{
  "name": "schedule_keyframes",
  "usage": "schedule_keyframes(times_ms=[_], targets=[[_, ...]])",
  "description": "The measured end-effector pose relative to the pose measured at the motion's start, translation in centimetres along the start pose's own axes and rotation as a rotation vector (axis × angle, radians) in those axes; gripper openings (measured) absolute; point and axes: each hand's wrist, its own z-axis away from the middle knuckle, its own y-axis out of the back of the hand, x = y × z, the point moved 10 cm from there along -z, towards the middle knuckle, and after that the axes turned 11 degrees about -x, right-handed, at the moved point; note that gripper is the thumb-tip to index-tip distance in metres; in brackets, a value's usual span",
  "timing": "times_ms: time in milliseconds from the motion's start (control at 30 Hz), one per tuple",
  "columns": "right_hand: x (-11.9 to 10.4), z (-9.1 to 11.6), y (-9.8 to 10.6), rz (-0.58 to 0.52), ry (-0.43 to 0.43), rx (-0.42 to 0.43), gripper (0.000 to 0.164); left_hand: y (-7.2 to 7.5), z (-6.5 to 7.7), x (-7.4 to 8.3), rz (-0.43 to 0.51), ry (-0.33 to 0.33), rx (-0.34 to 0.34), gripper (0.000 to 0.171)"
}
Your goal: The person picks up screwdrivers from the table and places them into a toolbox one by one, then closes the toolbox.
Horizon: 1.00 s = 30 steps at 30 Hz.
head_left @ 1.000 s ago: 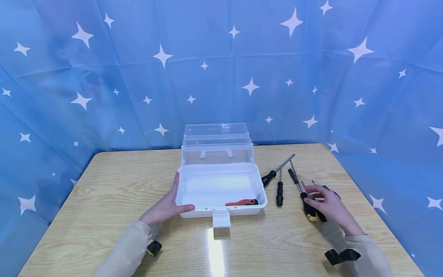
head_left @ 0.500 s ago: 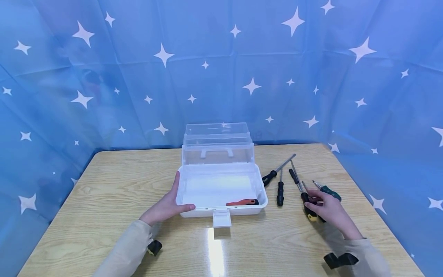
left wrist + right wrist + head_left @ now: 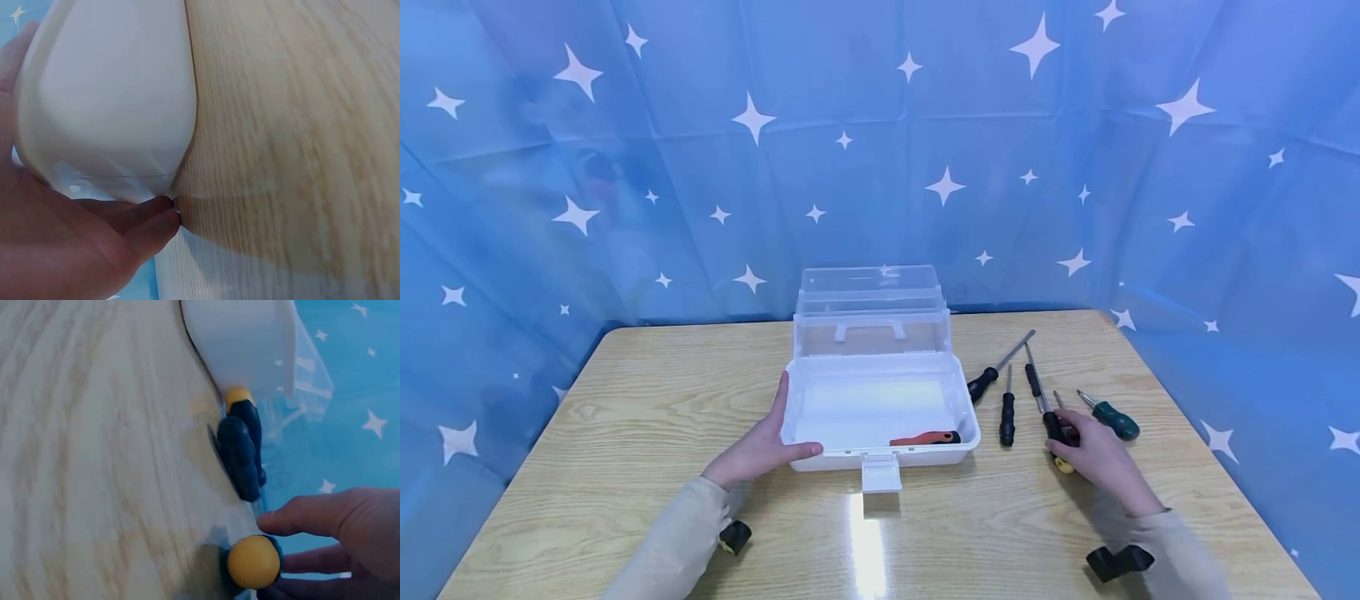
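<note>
A white toolbox [image 3: 865, 400] stands with its clear lid [image 3: 872, 312] raised. My left hand [image 3: 758, 450] grips its left front corner, the thumb lying over the front rim. In the left wrist view the fingers [image 3: 150, 231] bend against the white side wall. An orange-and-black handled tool [image 3: 925, 437] lies inside along the front. My right hand [image 3: 1105, 458] pinches a black screwdriver with a yellow handle end [image 3: 1063, 466]; in the right wrist view its round yellow end [image 3: 253, 562] shows beside the thumb. The right fingertips are partly hidden.
Right of the box lie a long black-handled screwdriver [image 3: 983, 383], a short black one [image 3: 1007, 419], a slim black-handled one [image 3: 1033, 379] and a green-handled one [image 3: 1116, 421]. Another tool is partly under the right hand. A blue star-patterned curtain [image 3: 850, 183] surrounds the wooden table [image 3: 647, 400].
My right hand has moved left, and the yellow-ended screwdriver has shifted left with it. The slim screwdriver beside it has shifted slightly too. My left hand stays on the toolbox.
</note>
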Motion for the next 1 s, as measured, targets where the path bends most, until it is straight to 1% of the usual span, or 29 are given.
schedule_keyframes(times_ms=[133, 467, 667, 800, 900, 1000], targets=[[-0.1, -0.4, -0.3, 0.019, -0.008, 0.02, 0.056, 0.0, 0.0, -0.1, -0.001, 0.007, 0.002, 0.121], [0.5, -0.8, 0.1, 0.039, -0.096, 0.108, 0.058, 0.0, 0.1, 0.2, 0.008, 0.005, -0.001, 0.122], [0.8, -0.8, 0.5, 0.015, -0.105, 0.17, 0.051, 0.1, 0.1, 0.1, 0.011, 0.009, -0.002, 0.122], [1.4, -0.8, 0.9, -0.006, -0.133, 0.221, 0.046, 0.1, 0.1, 0.1, 0.012, 0.009, -0.002, 0.122], [1.9, -0.6, 1.3, -0.024, -0.147, 0.272, 0.043, 0.0, 0.0, 0.1, 0.016, 0.005, -0.002, 0.122], [2.2, -0.4, 1.8, -0.039, -0.141, 0.331, 0.038, 0.0, -0.1, 0.0, 0.02, -0.001, -0.001, 0.122]])
